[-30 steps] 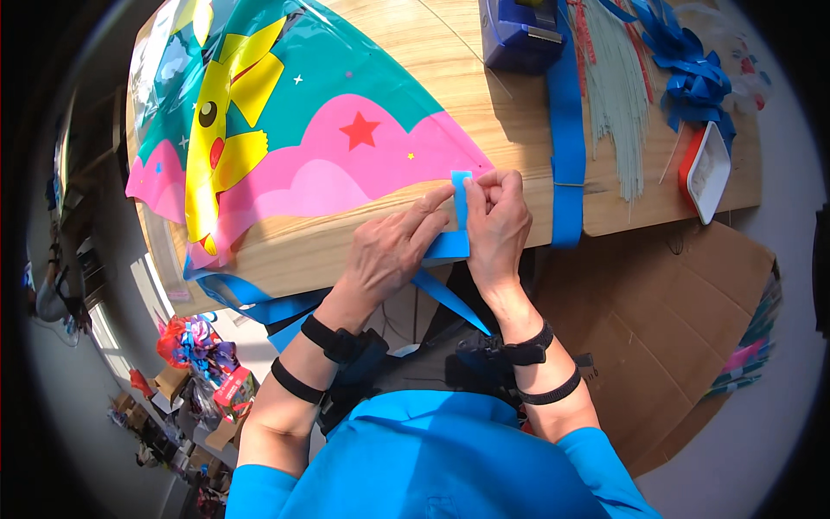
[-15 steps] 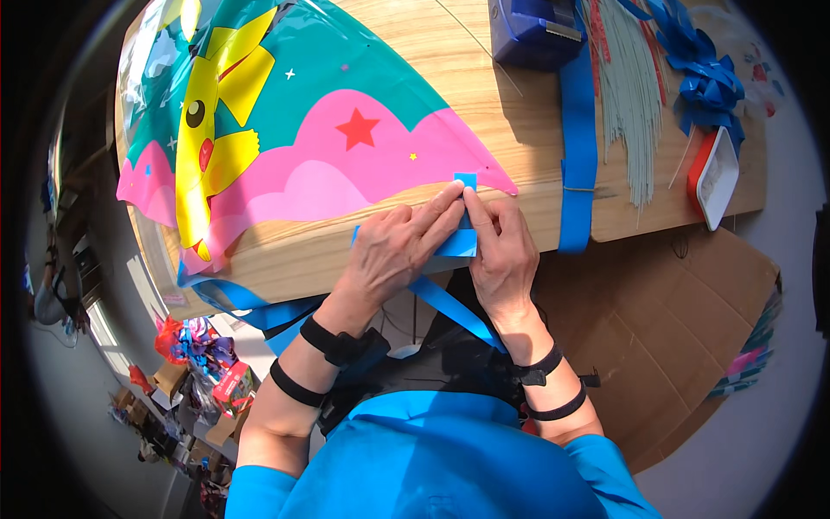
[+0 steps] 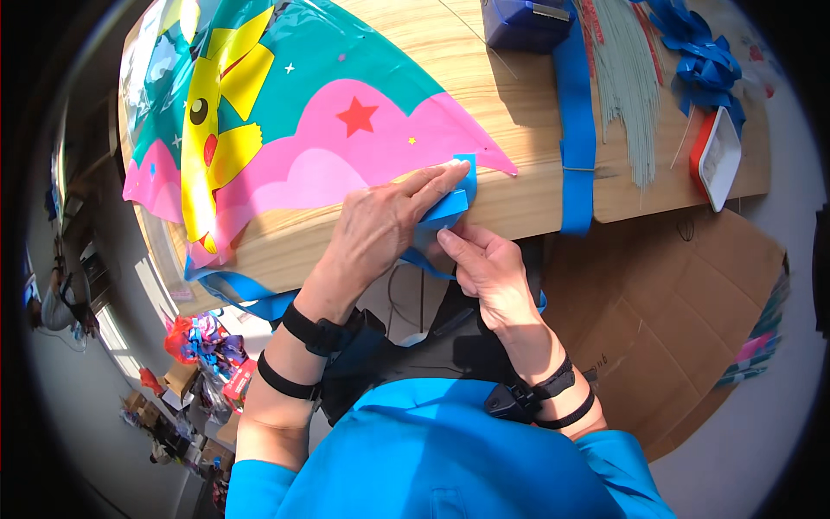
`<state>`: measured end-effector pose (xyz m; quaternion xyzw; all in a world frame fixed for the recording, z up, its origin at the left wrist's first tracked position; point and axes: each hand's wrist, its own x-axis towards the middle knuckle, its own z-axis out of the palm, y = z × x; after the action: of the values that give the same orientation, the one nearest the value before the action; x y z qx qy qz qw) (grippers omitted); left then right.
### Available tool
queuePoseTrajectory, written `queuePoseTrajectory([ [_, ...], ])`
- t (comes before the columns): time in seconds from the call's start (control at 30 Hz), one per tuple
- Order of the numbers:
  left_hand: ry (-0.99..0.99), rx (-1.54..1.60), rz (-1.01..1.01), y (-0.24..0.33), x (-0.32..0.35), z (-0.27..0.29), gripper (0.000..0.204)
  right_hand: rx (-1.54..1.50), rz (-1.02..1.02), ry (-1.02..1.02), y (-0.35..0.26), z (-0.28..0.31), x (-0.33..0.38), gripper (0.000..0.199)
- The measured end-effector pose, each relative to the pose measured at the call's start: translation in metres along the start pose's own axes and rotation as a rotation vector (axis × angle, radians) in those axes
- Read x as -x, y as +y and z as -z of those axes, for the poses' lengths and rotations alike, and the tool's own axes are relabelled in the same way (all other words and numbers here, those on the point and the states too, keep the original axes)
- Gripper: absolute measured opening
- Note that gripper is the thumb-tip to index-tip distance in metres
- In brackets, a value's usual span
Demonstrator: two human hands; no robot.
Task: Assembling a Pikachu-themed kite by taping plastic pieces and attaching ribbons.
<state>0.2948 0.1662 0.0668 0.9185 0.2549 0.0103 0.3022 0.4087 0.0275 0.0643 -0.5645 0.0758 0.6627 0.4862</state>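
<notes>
My left hand [image 3: 373,223] lies flat at the table's front edge, its fingers stretched over a blue strip [image 3: 467,183] and pressing its end down near the sheet's corner. The strip bends and folds below those fingertips. Just under it, my right hand [image 3: 489,266] is closed, thumb against curled fingers, pinching what looks like the lower part of the strip; the exact grip is partly hidden. Beyond my left hand spreads a shiny, triangular, kite-like sheet [image 3: 346,169] in teal and pink, with a yellow cartoon figure and a red star.
Farther back on the wooden table [image 3: 510,203] are a dark blue tape dispenser [image 3: 529,24], a long blue band [image 3: 577,186], pale thin sticks [image 3: 629,112], a blue ribbon bundle [image 3: 705,65] and a red-and-white tray [image 3: 716,160]. Cardboard [image 3: 657,320] lies lower right; piled goods [image 3: 203,355] lower left.
My right hand has come off the strip's top and moved down and toward me, below the table edge. My left hand stays on the strip, which now bends downward.
</notes>
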Motion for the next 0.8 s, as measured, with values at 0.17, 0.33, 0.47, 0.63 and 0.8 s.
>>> queuePoseTrajectory([
  [0.17, -0.066, -0.097, -0.063, -0.005, -0.001, -0.001, 0.057, 0.28, 0.351, 0.232, 0.008, -0.013, 0.003, 0.026],
  [0.33, 0.012, -0.166, -0.132, -0.009, 0.002, -0.009, 0.05, 1.217, 1.294, 0.525, -0.004, 0.011, -0.019, 0.043],
  [0.47, 0.071, -0.2, -0.18, -0.011, 0.005, -0.016, 0.051, 1.485, 1.312, 0.435, -0.006, 0.026, -0.038, 0.049],
  [0.63, 0.034, -0.208, -0.148, -0.005, 0.009, -0.013, 0.057, 1.548, 1.273, 0.497, -0.003, 0.022, -0.041, 0.048],
  [0.8, 0.03, -0.281, -0.177, -0.008, 0.01, -0.02, 0.058, 1.532, 1.306, 0.502, -0.001, 0.02, -0.043, 0.048],
])
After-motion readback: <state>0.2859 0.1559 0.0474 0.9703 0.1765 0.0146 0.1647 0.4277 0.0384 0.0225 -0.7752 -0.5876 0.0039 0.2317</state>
